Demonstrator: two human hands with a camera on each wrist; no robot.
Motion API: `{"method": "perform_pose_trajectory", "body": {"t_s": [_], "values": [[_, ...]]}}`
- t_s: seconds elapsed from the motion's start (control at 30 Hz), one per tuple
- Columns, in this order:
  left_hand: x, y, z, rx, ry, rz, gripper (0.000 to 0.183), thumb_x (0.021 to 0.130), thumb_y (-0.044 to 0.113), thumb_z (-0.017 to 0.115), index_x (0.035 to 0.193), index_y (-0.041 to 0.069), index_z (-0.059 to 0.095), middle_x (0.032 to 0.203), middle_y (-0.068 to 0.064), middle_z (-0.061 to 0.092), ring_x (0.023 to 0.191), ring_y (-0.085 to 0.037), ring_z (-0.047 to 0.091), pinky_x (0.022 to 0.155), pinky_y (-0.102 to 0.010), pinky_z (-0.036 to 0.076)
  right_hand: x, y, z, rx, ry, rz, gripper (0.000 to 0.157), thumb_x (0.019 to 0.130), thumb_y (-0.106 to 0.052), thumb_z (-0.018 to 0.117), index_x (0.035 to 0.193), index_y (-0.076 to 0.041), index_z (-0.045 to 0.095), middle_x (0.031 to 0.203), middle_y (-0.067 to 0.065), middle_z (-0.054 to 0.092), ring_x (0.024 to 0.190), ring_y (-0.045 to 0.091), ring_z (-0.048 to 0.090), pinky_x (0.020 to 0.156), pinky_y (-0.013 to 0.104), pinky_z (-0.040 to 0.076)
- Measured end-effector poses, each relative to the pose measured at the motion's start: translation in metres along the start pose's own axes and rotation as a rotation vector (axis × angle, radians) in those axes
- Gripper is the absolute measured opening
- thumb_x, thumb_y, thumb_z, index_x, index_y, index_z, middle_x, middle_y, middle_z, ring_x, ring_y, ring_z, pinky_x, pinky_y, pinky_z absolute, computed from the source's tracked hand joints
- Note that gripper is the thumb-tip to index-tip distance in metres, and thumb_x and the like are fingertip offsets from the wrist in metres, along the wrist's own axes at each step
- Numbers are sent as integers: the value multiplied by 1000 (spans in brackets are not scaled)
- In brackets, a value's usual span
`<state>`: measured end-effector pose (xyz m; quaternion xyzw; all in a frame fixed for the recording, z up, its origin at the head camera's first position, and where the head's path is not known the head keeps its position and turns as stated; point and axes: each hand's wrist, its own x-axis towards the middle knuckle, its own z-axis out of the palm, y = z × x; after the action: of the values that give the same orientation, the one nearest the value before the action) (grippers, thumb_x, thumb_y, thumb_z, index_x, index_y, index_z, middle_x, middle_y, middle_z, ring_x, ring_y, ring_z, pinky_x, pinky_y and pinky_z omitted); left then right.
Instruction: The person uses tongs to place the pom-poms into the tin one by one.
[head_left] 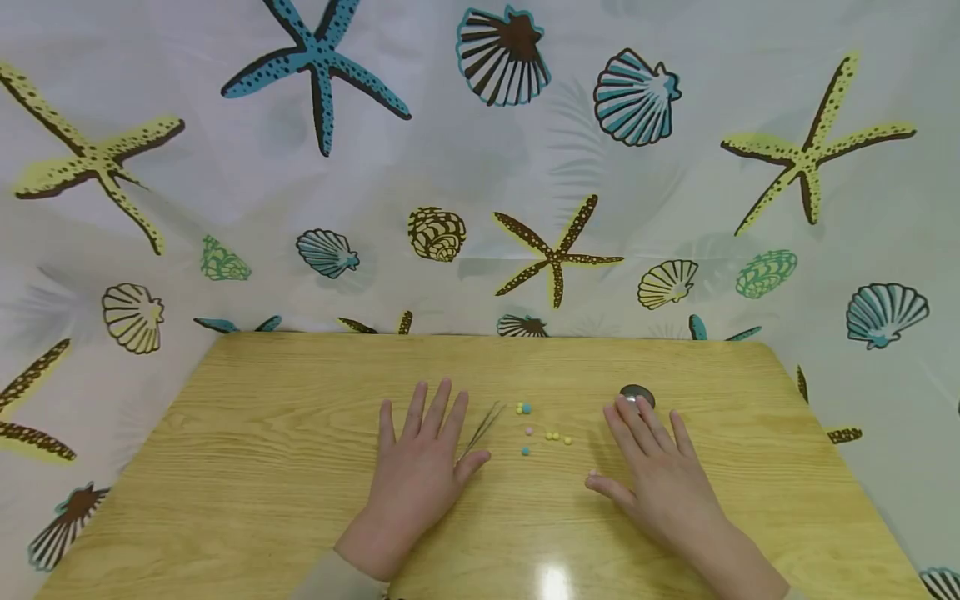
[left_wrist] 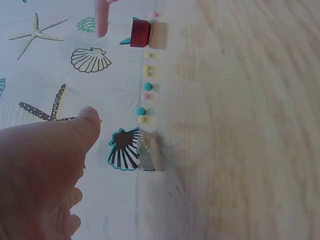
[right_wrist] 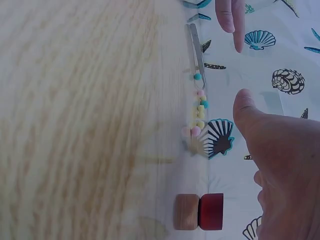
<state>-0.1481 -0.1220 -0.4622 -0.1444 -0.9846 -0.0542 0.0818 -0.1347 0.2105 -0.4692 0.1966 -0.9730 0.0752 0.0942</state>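
My left hand is spread with straight fingers, palm down, beside a pair of metal tweezers. My right hand is likewise spread. Its fingertips overlap a small dark round cup-like thing in the head view; whether they touch it is unclear. From the side, in the left wrist view, that thing shows a red wall. Between the hands lie several small beads: yellow beads, blue beads and a pink bead. Neither hand holds anything.
The wooden table reflects the things on it. Behind it hangs a white cloth printed with starfish and shells, which also covers both sides. A bright glare spot shows near the front of the table.
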Motion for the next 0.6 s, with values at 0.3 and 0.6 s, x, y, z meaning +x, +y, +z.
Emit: {"method": "perform_pose_trajectory", "body": {"t_s": [0.3,0.6], "values": [[3,-1,7,-24,9,-12,84,111,64,55,174,14,35,181,-13,22,168,-40,11,126,-77,8,2,6,0,17,-3,22,97,103,-62,71,173,-6,33,179,15,30,166,39,23,129,69,14],[6,0,10,-24,23,-20,84,110,64,55,174,13,36,181,-14,25,168,-41,14,125,-78,12,4,14,1,57,-8,57,97,104,-61,69,175,-8,30,180,15,27,167,39,19,128,70,15]]}}
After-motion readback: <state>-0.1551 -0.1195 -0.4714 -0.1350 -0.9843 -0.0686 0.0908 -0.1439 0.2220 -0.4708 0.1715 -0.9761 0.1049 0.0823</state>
